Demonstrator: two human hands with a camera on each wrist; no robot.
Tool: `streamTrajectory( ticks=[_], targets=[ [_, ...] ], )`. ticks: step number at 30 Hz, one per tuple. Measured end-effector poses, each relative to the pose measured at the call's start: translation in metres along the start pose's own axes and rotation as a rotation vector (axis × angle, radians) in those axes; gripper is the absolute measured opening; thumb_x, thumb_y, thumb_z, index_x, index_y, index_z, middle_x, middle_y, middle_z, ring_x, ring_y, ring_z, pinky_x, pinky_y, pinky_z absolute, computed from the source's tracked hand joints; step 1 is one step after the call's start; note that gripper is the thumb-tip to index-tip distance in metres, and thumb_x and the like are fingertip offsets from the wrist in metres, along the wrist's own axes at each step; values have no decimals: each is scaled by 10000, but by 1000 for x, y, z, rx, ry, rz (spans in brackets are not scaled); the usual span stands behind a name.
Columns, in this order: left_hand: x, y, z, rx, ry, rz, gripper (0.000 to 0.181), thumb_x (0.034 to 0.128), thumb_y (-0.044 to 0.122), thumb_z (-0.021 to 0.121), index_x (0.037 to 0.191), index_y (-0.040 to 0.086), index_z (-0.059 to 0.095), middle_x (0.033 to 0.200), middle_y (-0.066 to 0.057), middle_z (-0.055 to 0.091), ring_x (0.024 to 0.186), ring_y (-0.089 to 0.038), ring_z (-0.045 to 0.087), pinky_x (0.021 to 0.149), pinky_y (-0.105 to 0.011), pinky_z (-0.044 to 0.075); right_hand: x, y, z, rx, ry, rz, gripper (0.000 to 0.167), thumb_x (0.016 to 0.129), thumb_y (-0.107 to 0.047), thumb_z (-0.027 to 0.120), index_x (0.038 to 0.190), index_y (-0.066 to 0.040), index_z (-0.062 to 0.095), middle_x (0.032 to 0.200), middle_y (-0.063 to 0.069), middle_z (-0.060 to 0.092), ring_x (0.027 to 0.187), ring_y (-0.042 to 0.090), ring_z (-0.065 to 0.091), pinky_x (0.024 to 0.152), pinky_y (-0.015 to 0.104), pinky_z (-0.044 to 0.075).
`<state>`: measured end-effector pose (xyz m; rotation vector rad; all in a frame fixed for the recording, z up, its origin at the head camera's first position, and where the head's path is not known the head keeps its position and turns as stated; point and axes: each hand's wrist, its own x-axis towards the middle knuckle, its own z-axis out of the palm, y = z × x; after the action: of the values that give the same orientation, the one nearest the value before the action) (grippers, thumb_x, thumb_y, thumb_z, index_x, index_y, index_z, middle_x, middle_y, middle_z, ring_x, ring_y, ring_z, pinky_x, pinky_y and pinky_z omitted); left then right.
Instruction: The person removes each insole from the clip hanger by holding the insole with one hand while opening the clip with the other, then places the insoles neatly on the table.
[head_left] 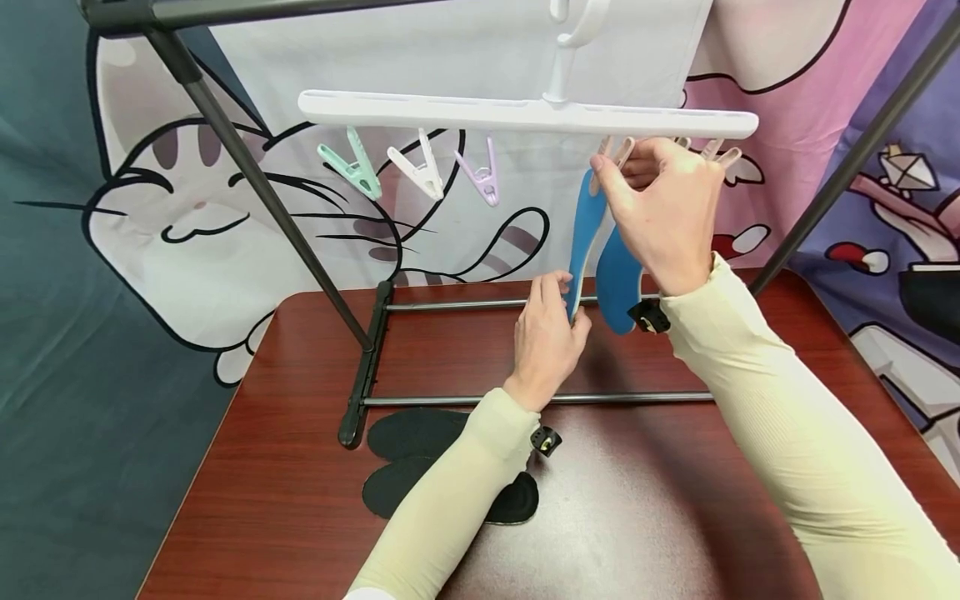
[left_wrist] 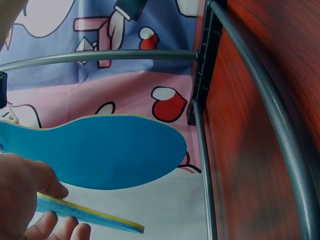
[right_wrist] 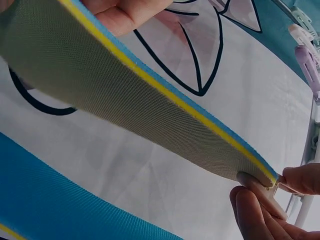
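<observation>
With the left hand (head_left: 547, 342) I am pinching a blue insole (head_left: 587, 221) near its lower end, between thumb and fingers. With the right hand (head_left: 667, 212) I am squeezing a clip (right_wrist: 260, 192) at its upper end, below the white hanger (head_left: 450, 110). A second insole (head_left: 617, 283) is hanging just beside, its top hiding behind the right hand. Black insoles (head_left: 412, 433) are lying on the tabletop (head_left: 615, 533).

Looks homelike — cartoon-print cloth (head_left: 525, 183) behind wood-look table (head_left: 615, 533)
</observation>
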<state>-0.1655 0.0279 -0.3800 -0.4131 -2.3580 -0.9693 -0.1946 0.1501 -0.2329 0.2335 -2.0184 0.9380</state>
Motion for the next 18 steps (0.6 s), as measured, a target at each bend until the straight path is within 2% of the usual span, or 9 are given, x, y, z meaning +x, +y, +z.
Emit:
streamTrajectory(
  ticks=[5,12,18],
  targets=[
    [0,0,-1,29,9,18,404,824,50,675,1206,90,548,1073,-45,597,891,-173,648,709,-335,534,2,-1,-1,0,-9,16,349,889,-347,736,924,0,767,863,92,767,772,252,746,687,85,392],
    [-1,-1,-3,36,30,49,400,785,24,665,1170,85,574,1028,-59,595,876,-156,612,678,-309,517,3,1,-2,-21,10,36,353,864,-375,749,923,-29,785,854,57,769,793,224,751,827,252,435],
    [-3,0,-4,23,34,52,403,779,26,673,1168,85,584,1018,-58,603,890,-153,611,695,-306,518,2,1,0,-31,29,26,331,863,-383,735,897,-60,800,832,31,768,785,190,750,772,252,422]
  ],
)
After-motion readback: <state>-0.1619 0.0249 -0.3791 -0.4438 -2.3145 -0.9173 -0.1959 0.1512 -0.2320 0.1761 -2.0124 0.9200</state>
